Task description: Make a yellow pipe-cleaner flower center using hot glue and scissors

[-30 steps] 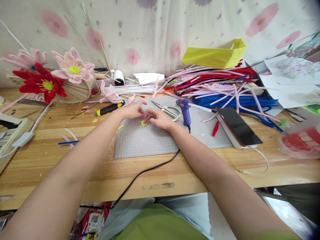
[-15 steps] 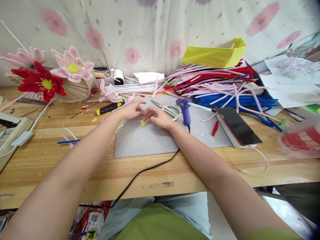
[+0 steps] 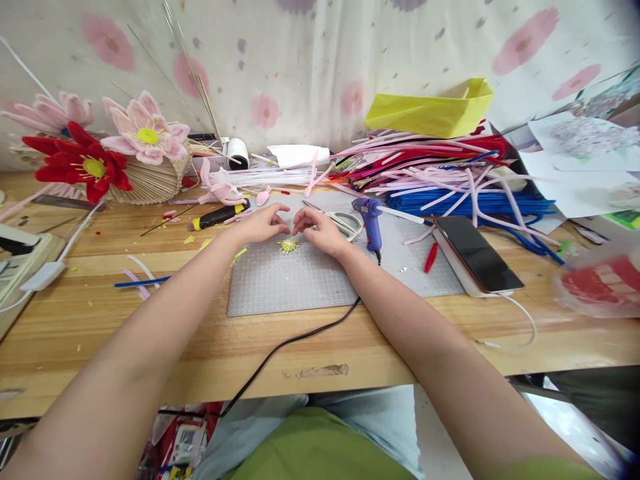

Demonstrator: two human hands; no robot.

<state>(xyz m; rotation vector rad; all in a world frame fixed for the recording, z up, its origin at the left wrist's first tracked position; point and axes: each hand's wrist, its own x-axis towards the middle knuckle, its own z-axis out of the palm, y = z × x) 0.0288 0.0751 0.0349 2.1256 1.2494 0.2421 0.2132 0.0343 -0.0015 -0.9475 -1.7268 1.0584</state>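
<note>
A small yellow flower centre (image 3: 288, 245) with thin pale spokes spread round it lies on the grey cutting mat (image 3: 280, 290). Just above and to its left is my left hand (image 3: 265, 223), its fingers curved and apart, with nothing visible in them. My right hand (image 3: 319, 230) hovers at the upper right of the flower centre, fingers bent and parted, and I see nothing held. Behind my right hand lie scissors (image 3: 350, 227), partly hidden by it. A purple glue gun (image 3: 370, 223) stands to the right of the scissors.
A black-and-yellow utility knife (image 3: 217, 215) lies left of the mat. Bundled pipe cleaners (image 3: 430, 180) fill the back right, near a phone (image 3: 477, 250). Finished fuzzy flowers (image 3: 93, 167) stand at the left. The glue gun's black cord (image 3: 300, 335) crosses the front of the table.
My right hand's fingers have lifted away from the yellow flower centre and parted, leaving more of it in sight. My left hand has stayed nearly in place.
</note>
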